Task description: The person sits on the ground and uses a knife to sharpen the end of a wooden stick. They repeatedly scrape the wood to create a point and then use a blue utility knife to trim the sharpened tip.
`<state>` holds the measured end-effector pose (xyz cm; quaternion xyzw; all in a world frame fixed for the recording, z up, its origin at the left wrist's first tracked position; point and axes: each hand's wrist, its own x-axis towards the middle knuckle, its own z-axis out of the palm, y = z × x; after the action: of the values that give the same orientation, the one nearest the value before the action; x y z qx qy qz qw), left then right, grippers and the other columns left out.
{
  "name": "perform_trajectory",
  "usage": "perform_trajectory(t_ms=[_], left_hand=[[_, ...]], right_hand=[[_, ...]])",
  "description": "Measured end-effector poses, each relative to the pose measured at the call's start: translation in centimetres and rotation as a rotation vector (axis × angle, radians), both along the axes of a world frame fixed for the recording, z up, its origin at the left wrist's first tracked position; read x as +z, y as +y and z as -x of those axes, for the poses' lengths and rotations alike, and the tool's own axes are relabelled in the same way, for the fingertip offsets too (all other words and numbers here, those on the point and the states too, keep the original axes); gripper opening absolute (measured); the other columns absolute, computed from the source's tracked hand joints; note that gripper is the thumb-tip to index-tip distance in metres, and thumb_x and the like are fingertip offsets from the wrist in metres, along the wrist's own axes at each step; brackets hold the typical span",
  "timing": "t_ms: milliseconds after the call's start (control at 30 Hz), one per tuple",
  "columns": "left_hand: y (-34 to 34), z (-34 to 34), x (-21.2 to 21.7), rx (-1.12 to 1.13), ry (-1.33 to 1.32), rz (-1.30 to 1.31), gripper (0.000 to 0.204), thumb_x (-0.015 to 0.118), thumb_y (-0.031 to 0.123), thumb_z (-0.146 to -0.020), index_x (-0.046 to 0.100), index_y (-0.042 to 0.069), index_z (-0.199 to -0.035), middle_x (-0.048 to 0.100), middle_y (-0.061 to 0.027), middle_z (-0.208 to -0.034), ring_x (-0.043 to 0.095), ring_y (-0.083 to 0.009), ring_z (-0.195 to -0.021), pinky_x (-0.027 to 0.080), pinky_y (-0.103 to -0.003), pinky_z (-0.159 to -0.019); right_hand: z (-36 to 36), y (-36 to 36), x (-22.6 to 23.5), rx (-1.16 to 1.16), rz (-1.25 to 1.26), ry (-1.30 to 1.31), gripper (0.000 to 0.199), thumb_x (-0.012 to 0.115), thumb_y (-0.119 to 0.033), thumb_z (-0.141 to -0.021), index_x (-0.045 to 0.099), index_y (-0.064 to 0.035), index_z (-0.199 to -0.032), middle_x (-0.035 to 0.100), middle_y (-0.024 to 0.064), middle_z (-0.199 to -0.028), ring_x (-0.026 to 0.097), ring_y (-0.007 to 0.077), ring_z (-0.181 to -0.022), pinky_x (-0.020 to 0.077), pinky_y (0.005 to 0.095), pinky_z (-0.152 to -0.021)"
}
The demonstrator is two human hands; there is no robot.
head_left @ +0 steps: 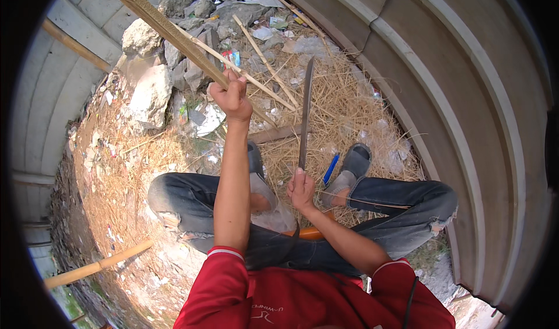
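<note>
red-blue wrapper [232, 57] beside gripped bamboo strip [169, 31]

Left hand [233, 96] grips bamboo strip [169, 31]; right hand [301, 190] holds long knife [305, 113].

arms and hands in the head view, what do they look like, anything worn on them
Both arms are bare from the upper arm down. Each short sleeve is red with a thin white band at the hem: the left sleeve and the right sleeve. The left hand and the right hand wear no gloves. No watch, ring or wristband shows on either.
</note>
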<state>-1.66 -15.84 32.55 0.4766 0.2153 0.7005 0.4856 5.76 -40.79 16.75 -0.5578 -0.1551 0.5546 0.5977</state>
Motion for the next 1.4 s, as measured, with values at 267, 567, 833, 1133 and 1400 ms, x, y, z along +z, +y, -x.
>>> perform_trajectory(t_ms=[267, 567, 833, 1133, 1400], left_hand=[[-0.5, 1.7, 0.2, 0.314, 0.069, 0.027, 0.041, 0.054, 0.018, -0.095, 0.031, 0.010, -0.061, 0.029, 0.0022, -0.064, 0.025, -0.0068, -0.050, 0.021, -0.026, -0.046], [-2.0, -1.5, 0.8, 0.643, 0.092, -0.021, 0.051, 0.052, 0.040, -0.102, 0.044, 0.006, -0.065, 0.041, -0.0001, -0.059, 0.036, -0.0085, -0.048, 0.028, -0.026, -0.044], [-1.8, -2.5, 2.7, 0.403, 0.109, 0.094, 0.042, 0.072, 0.032, -0.094, 0.061, 0.002, -0.067, 0.059, -0.0041, -0.055, 0.056, -0.0100, -0.047, 0.043, -0.023, -0.049], [-0.3, -2.9, 2.1, 0.419, 0.005, 0.057, 0.034, 0.073, 0.028, -0.094, 0.063, 0.002, -0.075, 0.056, 0.0008, -0.060, 0.047, -0.0042, -0.051, 0.035, -0.022, -0.048], [0.5, -2.5, 2.1, 0.483, -0.063, 0.092, 0.031, 0.072, 0.024, -0.095, 0.065, 0.001, -0.074, 0.054, 0.0027, -0.058, 0.045, -0.0032, -0.050, 0.031, -0.021, -0.047]], right_hand=[[-1.6, 0.1, 1.8, 0.163, 0.333, 0.052, 0.053, 0.052, -0.053, -0.100, 0.053, -0.0066, -0.075, 0.045, 0.0006, -0.054, 0.048, 0.0142, -0.043, 0.0371, 0.0323, -0.039], [-4.4, 2.6, 7.7, 0.197, 0.016, -0.180, 0.052, 0.052, -0.053, -0.100, 0.045, -0.0094, -0.073, 0.043, 0.0008, -0.057, 0.042, 0.0104, -0.042, 0.0364, 0.0257, -0.039], [-3.3, -0.5, 3.3, 0.222, 0.460, 0.151, 0.052, 0.056, -0.053, -0.098, 0.049, -0.0072, -0.073, 0.048, 0.0037, -0.060, 0.046, 0.0129, -0.043, 0.0384, 0.0309, -0.041], [-4.0, 1.5, 3.8, 0.235, 0.361, 0.062, 0.052, 0.057, -0.055, -0.097, 0.047, -0.0104, -0.072, 0.044, 0.0012, -0.057, 0.042, 0.0129, -0.043, 0.0387, 0.0304, -0.041], [-5.7, 6.7, 19.8, -0.106, -0.459, 0.067, 0.055, 0.051, -0.055, -0.100, 0.049, -0.0055, -0.077, 0.042, 0.0006, -0.056, 0.042, 0.0101, -0.043, 0.0359, 0.0278, -0.041]])
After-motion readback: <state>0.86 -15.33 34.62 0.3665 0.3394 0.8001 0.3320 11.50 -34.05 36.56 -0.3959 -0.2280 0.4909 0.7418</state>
